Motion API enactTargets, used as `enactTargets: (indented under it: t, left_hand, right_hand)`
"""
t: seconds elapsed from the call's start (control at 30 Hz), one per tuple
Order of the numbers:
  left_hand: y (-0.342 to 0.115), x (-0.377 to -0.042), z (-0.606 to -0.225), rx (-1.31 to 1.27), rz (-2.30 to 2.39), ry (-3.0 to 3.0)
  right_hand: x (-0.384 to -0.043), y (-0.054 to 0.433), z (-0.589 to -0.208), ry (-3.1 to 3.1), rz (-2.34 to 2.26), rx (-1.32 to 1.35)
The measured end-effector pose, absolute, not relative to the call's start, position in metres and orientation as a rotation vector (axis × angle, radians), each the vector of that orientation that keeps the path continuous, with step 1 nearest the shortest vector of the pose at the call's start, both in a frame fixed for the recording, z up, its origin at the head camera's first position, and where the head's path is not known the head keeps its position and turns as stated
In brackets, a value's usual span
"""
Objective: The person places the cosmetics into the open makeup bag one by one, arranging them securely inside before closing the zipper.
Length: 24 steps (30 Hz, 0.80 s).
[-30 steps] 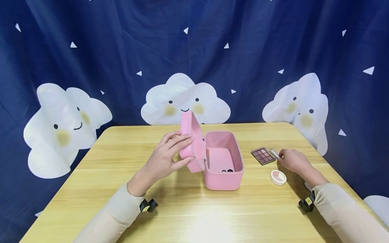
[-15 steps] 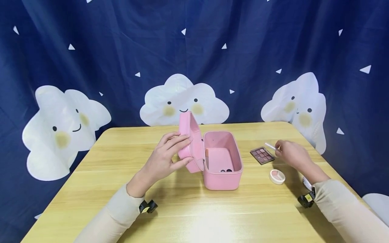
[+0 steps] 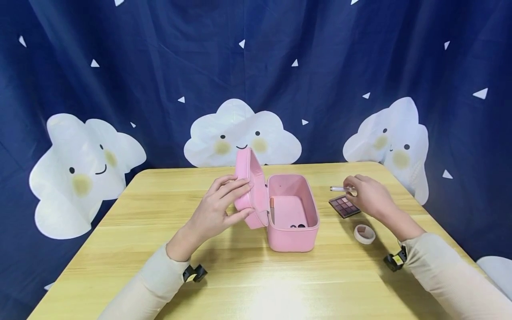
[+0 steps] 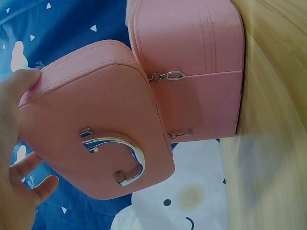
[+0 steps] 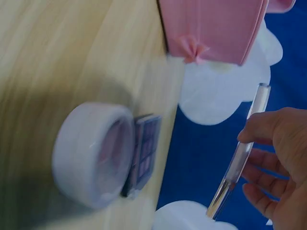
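My left hand (image 3: pixel 218 202) grips the lid of a pink makeup case (image 3: pixel 294 240) at its edge and holds it tilted upright. In the left wrist view the lid (image 4: pixel 96 124) shows a silver handle and the thumb on its rim. Inside the case lie a slim tube with an orange cap (image 3: pixel 272 209) and small dark round things (image 3: pixel 301 226). My right hand (image 3: pixel 372 195) pinches a slim clear cosmetic tube (image 5: pixel 237 160) between thumb and fingers, raised off the table. Below that hand sits an eyeshadow palette (image 3: pixel 343 206); nearer me is a round white compact (image 3: pixel 364 234).
A pale wooden table (image 3: pixel 240 275) carries everything. Behind it hangs a dark blue curtain (image 3: pixel 272 80) with clouds and triangles. The compact and palette lie right of the case, under my right forearm's reach.
My right hand has lifted the slim tube from beside the palette and moved it up and left towards the case. My left hand stays on the lid.
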<state>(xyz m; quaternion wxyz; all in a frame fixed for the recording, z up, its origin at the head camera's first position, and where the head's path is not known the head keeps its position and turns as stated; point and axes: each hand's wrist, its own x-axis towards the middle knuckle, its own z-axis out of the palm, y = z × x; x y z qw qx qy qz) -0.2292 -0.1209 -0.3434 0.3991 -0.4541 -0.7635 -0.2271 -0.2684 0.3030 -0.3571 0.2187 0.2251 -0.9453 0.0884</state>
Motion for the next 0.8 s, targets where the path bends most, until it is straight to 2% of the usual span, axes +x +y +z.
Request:
enactTargets:
  t: [0.43,0.8]
  left_hand:
    - [-0.121,-0.229,-0.344,-1.153,-0.580,-1.921]
    - [-0.122,-0.228,-0.343,-1.151,-0.576,-1.931]
  right_hand:
    - [-0.275,0.257,-0.337,-2.304,0.192,0.977]
    - [-0.283,0.224,-0.336,-2.129,0.063,1.278]
